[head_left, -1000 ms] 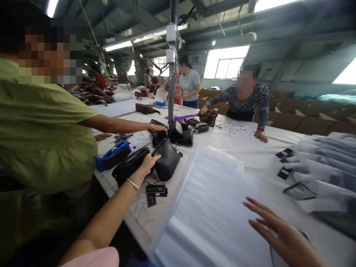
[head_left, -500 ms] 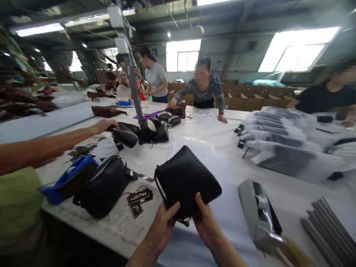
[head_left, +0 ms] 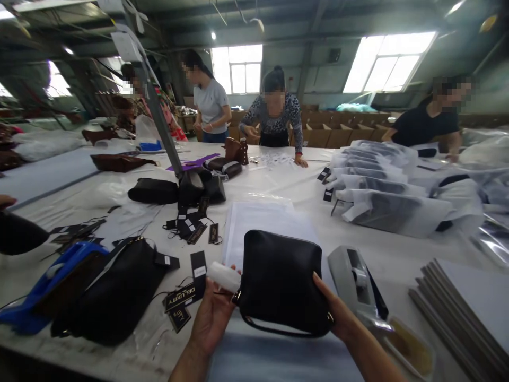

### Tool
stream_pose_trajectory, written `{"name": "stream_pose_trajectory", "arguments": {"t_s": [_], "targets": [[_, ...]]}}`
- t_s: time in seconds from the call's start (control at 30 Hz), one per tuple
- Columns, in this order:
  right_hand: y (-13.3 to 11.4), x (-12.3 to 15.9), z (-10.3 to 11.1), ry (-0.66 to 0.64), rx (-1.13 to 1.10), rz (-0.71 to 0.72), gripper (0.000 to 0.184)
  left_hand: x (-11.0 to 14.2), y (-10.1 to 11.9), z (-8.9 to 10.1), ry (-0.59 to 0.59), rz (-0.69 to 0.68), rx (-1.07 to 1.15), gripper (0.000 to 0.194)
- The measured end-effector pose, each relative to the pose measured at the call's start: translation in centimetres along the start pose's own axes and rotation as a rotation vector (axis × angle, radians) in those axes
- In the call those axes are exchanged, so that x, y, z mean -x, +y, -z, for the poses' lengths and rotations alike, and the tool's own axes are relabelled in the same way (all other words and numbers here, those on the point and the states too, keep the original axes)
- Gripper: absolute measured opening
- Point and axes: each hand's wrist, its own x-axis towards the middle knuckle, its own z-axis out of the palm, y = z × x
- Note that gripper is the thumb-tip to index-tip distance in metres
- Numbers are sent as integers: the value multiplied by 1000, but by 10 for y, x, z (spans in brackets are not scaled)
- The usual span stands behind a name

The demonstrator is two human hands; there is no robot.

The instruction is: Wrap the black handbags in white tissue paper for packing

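A small black handbag (head_left: 282, 281) is held up over the table, its wrist strap hanging along the lower edge. My right hand (head_left: 338, 310) grips its right side, thumb lying on the front face. At the bag's left corner, my left hand (head_left: 212, 318) has its fingers curled round a white wrapped roll (head_left: 224, 276); what is inside the roll is hidden. Beneath the bag lies a stack of white translucent sheets (head_left: 258, 217). Left of my left hand are black hang tags (head_left: 178, 298) with gold lettering.
A larger black bag (head_left: 115, 297) and a blue tape dispenser (head_left: 51, 286) stand at left. A grey tape dispenser (head_left: 353, 281) and stacked grey boards (head_left: 457, 307) are at right. Wrapped bags (head_left: 401, 207) line up behind. A metal post (head_left: 159, 116) rises from the table; co-workers stand around it.
The handbag has turned and shifted right and down. My left hand has left its lower edge and now has the white roll. The neighbour's arm at left has drawn back with a black bag.
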Motion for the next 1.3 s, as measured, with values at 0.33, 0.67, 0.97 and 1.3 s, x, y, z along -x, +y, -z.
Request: {"name": "stream_pose_trajectory", "arguments": {"t_s": [0.33, 0.67, 0.97, 1.3], "targets": [[1, -19, 10, 102, 17, -9, 52, -10, 5, 19, 237, -79, -328, 55], [11, -31, 25, 297, 468, 262, 58, -18, 12, 22, 405, -173, -320, 23], [25, 67, 43, 696, 1087, 803, 25, 20, 26, 35, 531, -657, -1270, 67], [70, 108, 151, 1129, 1582, 710, 51, -9, -35, -41, -477, -759, -1717, 50]]}}
